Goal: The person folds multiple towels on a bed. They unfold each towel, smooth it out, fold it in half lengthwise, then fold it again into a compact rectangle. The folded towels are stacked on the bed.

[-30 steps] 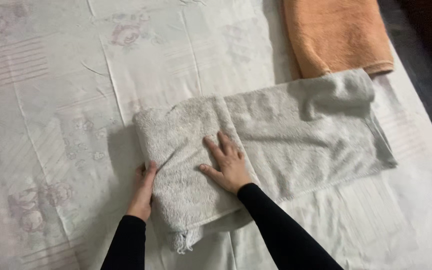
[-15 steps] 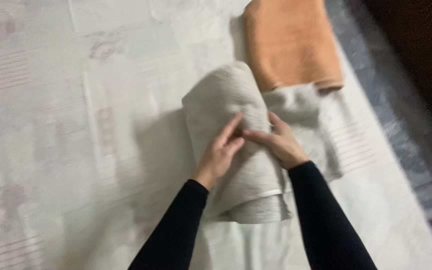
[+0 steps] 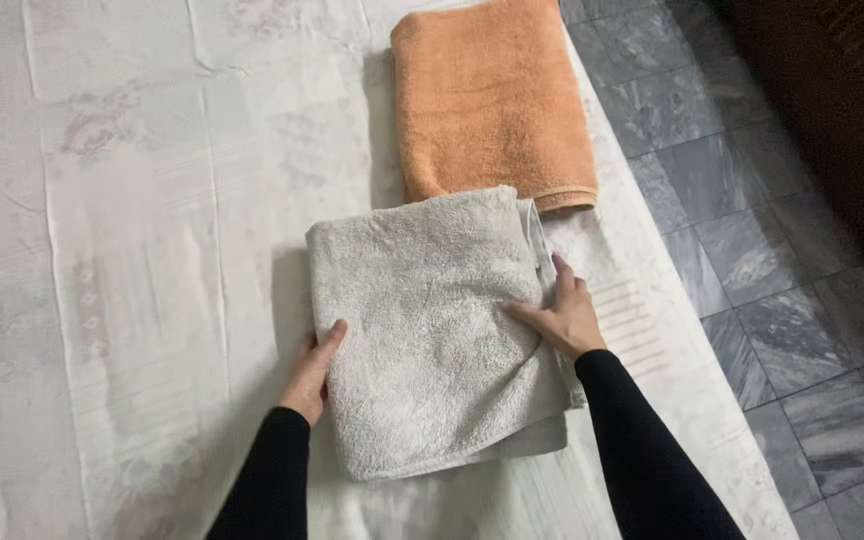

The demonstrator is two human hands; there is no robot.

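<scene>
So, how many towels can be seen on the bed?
2. A grey towel lies folded between both hands; an orange towel lies folded just beyond it, touching its far edge. Nothing suggests more, though folds could hide one.

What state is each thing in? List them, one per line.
Grey towel: folded, lying flat on the bed sheet.
Orange towel: folded, flat, just beyond the grey one.
Left hand: at the grey towel's left edge.
Right hand: flat on its right edge.
</scene>
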